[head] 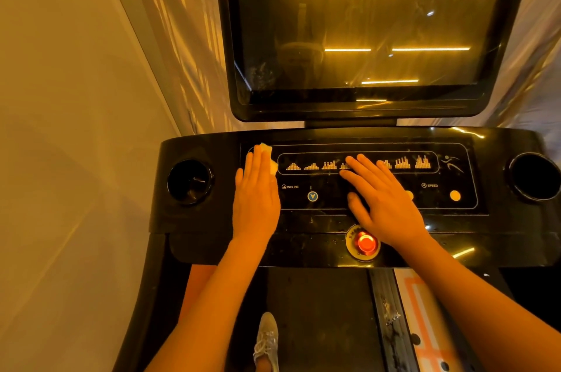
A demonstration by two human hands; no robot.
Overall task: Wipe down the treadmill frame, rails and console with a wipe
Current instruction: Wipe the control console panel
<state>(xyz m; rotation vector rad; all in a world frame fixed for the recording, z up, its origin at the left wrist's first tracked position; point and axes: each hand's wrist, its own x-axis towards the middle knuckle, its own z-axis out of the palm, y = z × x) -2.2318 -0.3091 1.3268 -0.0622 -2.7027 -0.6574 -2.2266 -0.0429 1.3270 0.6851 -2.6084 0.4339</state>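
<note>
Left hand flat, fingers straight, pressing wipe onto console near its left edge; right hand flat too, holding nothing, resting mid-panel. Best to sweep rightward with overlapping passes, staying clear of the red button.

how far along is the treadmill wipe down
Done: nothing clearly finished. In hand: the left hand presses a white wipe flat on the glossy black console panel, left end; the right hand rests flat mid-panel. Left: the dark screen, smudged at its lower left, plus the black frame.
</note>
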